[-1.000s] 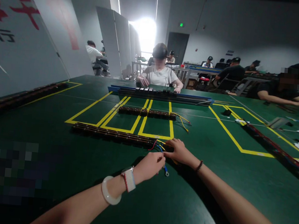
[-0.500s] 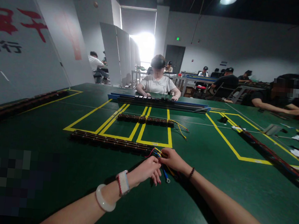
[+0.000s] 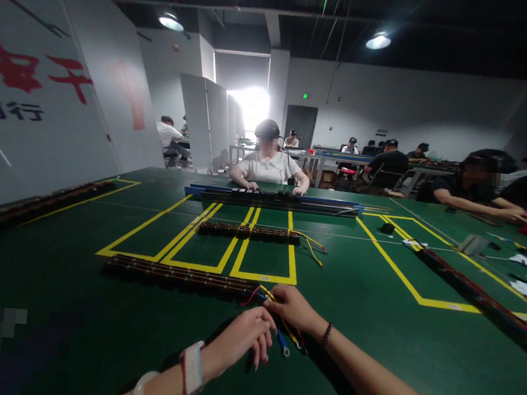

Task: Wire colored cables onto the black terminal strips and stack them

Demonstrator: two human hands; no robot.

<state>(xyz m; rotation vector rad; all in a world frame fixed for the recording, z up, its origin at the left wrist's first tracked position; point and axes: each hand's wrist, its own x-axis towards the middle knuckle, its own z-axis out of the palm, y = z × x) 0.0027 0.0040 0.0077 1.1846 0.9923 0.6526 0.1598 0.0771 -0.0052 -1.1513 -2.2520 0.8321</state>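
A long black strip with copper-coloured lines point(image 3: 173, 277) lies in front of me, and a bundle of yellow, blue and red wires point(image 3: 283, 336) comes out of its right end. Ring terminals tip some of these wires. My right hand point(image 3: 294, 309) is closed around the bundle close to the strip's end; its fingertips are partly hidden. Just left of the wires, my left hand point(image 3: 249, 336) hovers with loosely bent fingers apart and nothing visible in them. A shorter black strip point(image 3: 248, 233) with yellow leads rests farther away on the green table point(image 3: 351, 353).
Across the table a person point(image 3: 269, 161) has both hands at a long blue and black rail point(image 3: 272, 199). At right lies another wired strip point(image 3: 482, 278), with a grey block point(image 3: 471, 243) near it. One more strip point(image 3: 36, 205) runs along the left edge.
My left hand has drawn away from the wires, down and to the left. My right hand still grips the bundle. The whole view has shifted, with the table now lower in it.
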